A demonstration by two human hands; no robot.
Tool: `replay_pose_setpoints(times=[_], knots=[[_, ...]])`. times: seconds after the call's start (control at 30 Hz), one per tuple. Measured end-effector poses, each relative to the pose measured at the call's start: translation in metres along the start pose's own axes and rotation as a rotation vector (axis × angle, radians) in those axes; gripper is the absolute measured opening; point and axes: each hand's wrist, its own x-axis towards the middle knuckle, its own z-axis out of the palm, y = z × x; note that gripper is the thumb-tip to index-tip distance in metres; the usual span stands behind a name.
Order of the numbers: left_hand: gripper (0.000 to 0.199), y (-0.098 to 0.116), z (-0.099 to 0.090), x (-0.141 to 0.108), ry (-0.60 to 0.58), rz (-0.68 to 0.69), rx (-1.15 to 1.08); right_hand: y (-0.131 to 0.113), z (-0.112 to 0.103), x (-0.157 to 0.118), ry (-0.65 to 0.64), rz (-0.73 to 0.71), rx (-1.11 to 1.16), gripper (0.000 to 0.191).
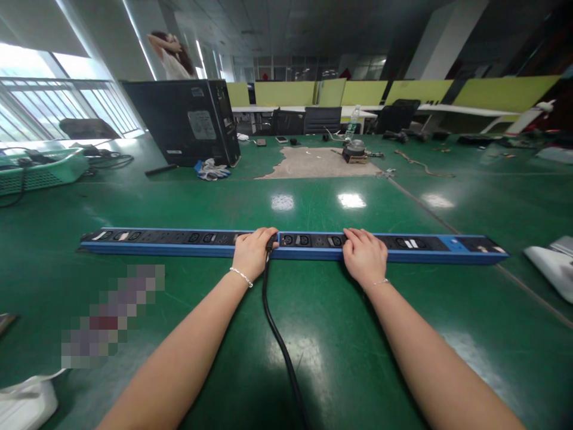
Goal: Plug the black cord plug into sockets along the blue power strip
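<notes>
Drag from the black cable (pixel 281 343) could, I judge remotely, skew the plug (pixel 271 241) my left hand (pixel 254 254) pinches, and the blue power strip (pixel 308 254) lying across the desk (pixel 201 206) might slide if my right hand (pixel 366 255), fingers curled over it, grips too lightly.

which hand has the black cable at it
The left hand: its fingers are at the black plug from which the black cable runs down toward the viewer. The right hand is on the blue power strip without any visible cable.
</notes>
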Motion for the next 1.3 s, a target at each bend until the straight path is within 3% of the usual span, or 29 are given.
replay_pose_setpoints(times=[0.1, 0.17, 0.23, 0.3, 0.47, 0.63, 0.97, 1.3], knots=[[0.024, 0.0, 0.005, 0.001, 0.069, -0.012, -0.093, 0.0, -0.001, 0.0, 0.006, -0.003, 0.003, 0.036], [0.024, -0.001, 0.004, 0.004, 0.191, -0.066, -0.214, -0.001, -0.001, 0.0, 0.007, -0.003, 0.003, 0.036], [0.026, -0.004, 0.001, 0.007, 0.313, -0.135, -0.333, -0.001, -0.001, 0.0, 0.006, -0.003, 0.001, 0.035], [0.029, -0.013, -0.007, 0.01, 0.361, -0.184, -0.387, -0.001, -0.002, 0.0, 0.008, -0.005, -0.001, 0.035], [0.034, -0.064, -0.033, 0.001, 0.303, -0.326, -0.337, 0.0, -0.002, 0.0, 0.005, -0.018, 0.005, 0.036], [0.038, -0.103, -0.05, -0.018, 0.019, -0.266, -0.205, 0.001, 0.0, 0.0, 0.014, -0.016, 0.015, 0.036], [0.042, -0.109, -0.051, -0.02, -0.128, -0.223, -0.097, 0.0, -0.001, 0.0, -0.001, -0.003, 0.02, 0.037], [0.038, -0.104, -0.05, -0.027, -0.083, -0.081, 0.062, 0.001, 0.001, 0.0, 0.013, -0.001, 0.023, 0.037]])
